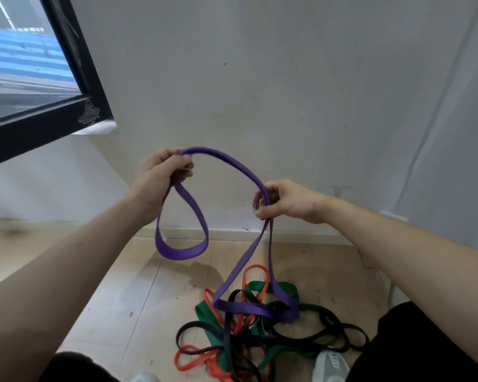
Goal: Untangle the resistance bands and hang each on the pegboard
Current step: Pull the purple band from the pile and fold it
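Observation:
A purple resistance band (226, 159) arches between both hands above the floor. My left hand (164, 170) grips one end, and a purple loop hangs below it. My right hand (283, 199) pinches the band further along; from there two purple strands drop into the pile. On the wooden floor lies a tangle of a green band (204, 312), an orange band (255, 268) and a black band (345, 334), with the purple band's lower end threaded through it. No pegboard is in view.
A white wall (287, 78) stands straight ahead with a skirting board at its foot. A black-framed window (75, 64) is at the upper left. My knees in dark trousers and a light shoe (330, 365) sit beside the pile.

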